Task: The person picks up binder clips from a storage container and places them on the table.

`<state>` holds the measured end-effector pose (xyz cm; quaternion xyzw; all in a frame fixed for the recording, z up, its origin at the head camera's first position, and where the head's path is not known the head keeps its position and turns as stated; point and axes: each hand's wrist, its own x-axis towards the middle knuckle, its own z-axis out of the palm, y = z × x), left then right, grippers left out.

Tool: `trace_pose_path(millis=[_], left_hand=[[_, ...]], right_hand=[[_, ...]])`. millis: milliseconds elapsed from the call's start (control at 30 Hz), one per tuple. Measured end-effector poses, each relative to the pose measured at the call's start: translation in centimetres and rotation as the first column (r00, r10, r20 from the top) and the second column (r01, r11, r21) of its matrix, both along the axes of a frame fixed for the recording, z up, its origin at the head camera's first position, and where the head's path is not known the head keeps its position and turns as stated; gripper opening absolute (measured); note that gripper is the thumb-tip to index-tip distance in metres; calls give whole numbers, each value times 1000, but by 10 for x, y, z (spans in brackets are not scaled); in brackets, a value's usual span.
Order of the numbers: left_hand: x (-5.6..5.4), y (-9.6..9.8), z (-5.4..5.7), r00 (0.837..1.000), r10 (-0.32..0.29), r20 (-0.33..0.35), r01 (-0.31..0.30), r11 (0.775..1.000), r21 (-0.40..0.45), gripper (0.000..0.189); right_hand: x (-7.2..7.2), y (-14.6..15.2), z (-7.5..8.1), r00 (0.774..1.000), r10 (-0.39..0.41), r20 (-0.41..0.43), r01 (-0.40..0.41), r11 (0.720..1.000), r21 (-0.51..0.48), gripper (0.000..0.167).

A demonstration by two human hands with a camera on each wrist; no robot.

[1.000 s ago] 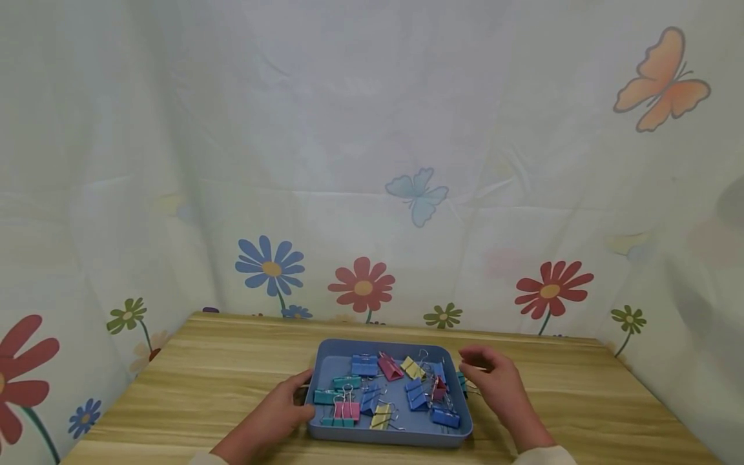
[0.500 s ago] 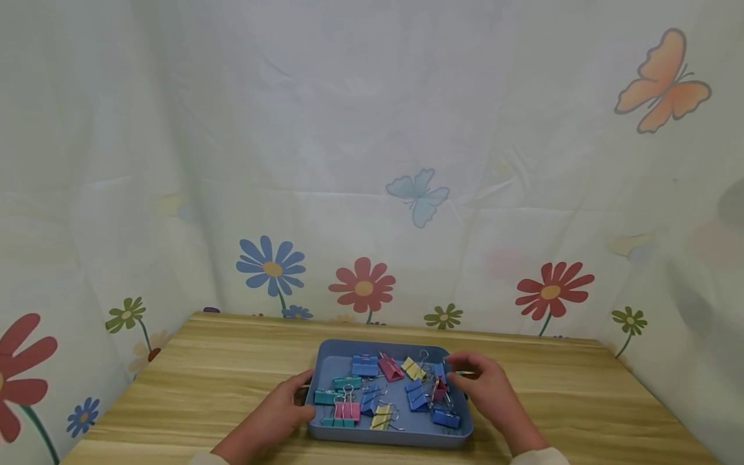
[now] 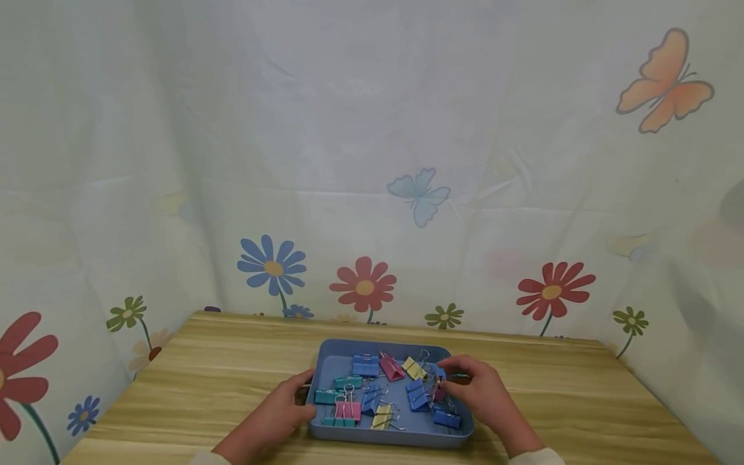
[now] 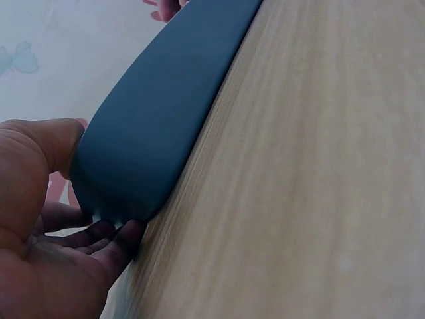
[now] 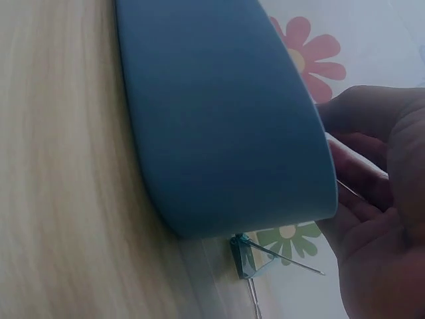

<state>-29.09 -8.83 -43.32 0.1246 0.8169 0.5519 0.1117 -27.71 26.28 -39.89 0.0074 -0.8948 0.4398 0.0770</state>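
A shallow blue tray (image 3: 389, 439) holds several binder clips in blue, teal, yellow, pink and red. My left hand (image 3: 279, 413) grips the tray's left side, thumb by the rim and fingers lower down, as the left wrist view shows. My right hand (image 3: 485, 394) reaches over the tray's right rim. Its thumb and forefinger stand apart beside a dark red clip (image 3: 440, 392) and a blue clip (image 3: 440, 372); whether they touch these is unclear. In the right wrist view the tray wall hides the fingertips. A teal binder clip (image 5: 243, 258) lies outside the tray, beyond its right end.
The tray stands on a wood-grain table (image 3: 244, 349). Behind the table hangs a pale curtain (image 3: 325, 129) printed with flowers and butterflies.
My right hand has moved left from outside the tray to over its right side, among the clips. The left hand and the tray have stayed in place.
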Motion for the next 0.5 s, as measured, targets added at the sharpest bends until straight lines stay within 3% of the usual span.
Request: trace_pose_path(millis=[500], left_hand=[[1,1,0,999,-16,-28,16,1000,-6,81]], right_hand=[[0,-2,-3,999,50,-16,-48,991,128,31]])
